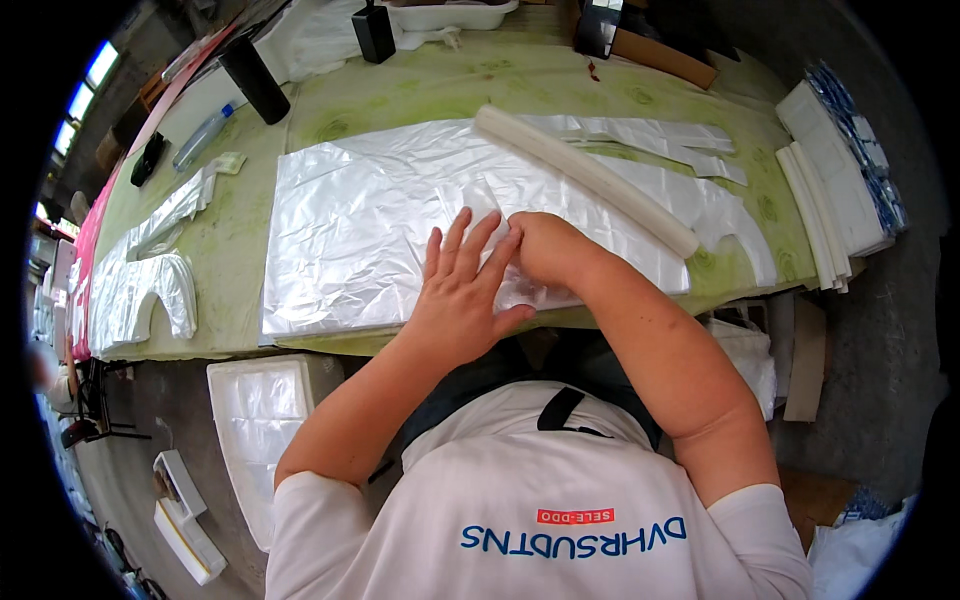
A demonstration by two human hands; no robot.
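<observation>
My left hand (462,300) lies flat with spread fingers on a sheet of thin, shiny translucent plastic film (340,230), spread over the table. Beside its index fingertip, my right hand (550,248) is closed, thumb side toward the left hand; whatever its fingers pinch is hidden. A small folded or bunched piece of film (468,200) rises just beyond the left fingertips. Across the sheet, to the right of both hands, a long pale tube or roll (590,180) rests at a slant. The sheet's right end is cut into curved strap-like strips (690,150).
More cut film (150,265) lies at the table's left. Beyond it are a clear bottle (203,135), a black cylinder (255,80) and a black box-shaped object (374,35). Pale rolls (815,215) and a stack of packs (845,170) stand right. A white foam box (260,385) sits below the front edge.
</observation>
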